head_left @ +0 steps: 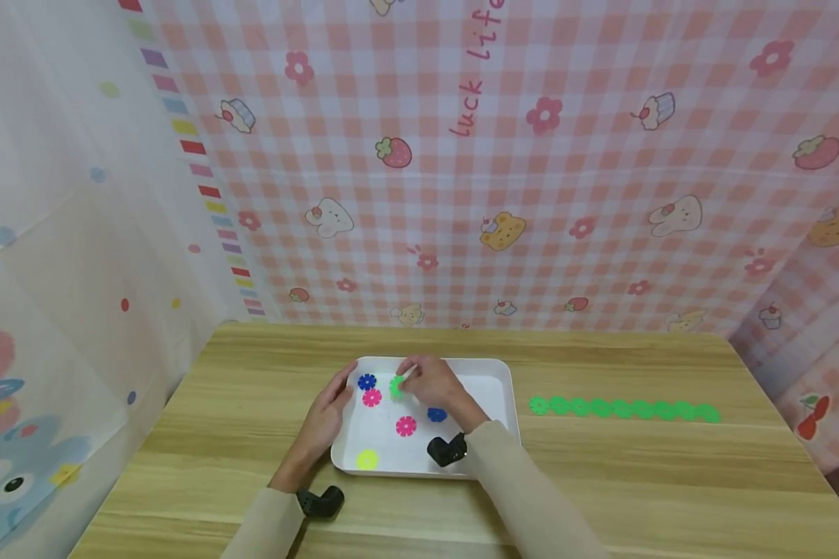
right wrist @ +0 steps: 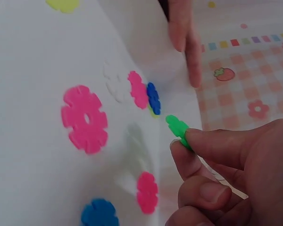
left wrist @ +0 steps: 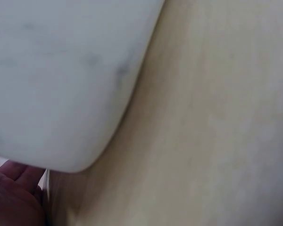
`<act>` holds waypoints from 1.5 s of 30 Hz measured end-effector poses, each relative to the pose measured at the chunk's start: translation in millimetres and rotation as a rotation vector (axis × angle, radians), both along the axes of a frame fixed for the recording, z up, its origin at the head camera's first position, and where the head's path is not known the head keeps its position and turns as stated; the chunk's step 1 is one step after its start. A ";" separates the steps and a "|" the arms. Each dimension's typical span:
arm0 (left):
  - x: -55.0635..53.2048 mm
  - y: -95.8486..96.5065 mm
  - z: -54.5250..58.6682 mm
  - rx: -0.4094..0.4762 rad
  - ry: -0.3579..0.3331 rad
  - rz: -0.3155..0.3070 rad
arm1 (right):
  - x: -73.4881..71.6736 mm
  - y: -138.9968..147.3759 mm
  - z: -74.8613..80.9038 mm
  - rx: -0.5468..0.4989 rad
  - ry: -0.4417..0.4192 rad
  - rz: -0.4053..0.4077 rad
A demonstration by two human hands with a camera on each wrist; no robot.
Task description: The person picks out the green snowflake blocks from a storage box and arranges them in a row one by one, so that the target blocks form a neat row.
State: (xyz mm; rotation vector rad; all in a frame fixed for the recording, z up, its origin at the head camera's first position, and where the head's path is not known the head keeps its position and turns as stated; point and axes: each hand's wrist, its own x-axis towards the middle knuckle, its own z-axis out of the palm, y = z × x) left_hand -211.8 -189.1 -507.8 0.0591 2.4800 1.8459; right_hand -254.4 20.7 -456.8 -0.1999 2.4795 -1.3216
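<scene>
My right hand [head_left: 433,384] is over the white tray [head_left: 489,369], pinching a green notched plastic disc [right wrist: 178,126] between thumb and forefinger. The disc is held edge-on above the tray floor. My left hand [head_left: 325,419] grips the tray's left rim, with fingers along the wall. Inside the tray lie pink discs [right wrist: 85,118], a blue disc [head_left: 367,381] beside a pink one at the far left, another blue disc [head_left: 436,414] by my right wrist, and a yellow disc [head_left: 367,460] in the near left corner. A whitish disc [right wrist: 114,82] blends into the tray floor.
On the wooden table [head_left: 636,481], right of the tray, a row of several green discs [head_left: 622,408] runs sideways. A pink checked cloth [head_left: 447,178] hangs behind the table, and a white printed cloth [head_left: 112,217] hangs on the left.
</scene>
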 end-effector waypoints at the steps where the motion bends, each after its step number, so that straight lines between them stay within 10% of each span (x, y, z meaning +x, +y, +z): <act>1: 0.0 0.0 0.1 -0.002 0.004 0.000 | -0.1 2.9 1.9 -0.003 -0.003 0.000; 23: 0.8 -0.8 -1.1 0.007 0.001 -0.007 | 6.2 86.6 21.0 -0.101 0.050 -0.104; 45: -0.9 -1.5 -3.3 0.014 -0.014 -0.003 | 41.9 241.3 20.1 -0.258 0.113 -0.213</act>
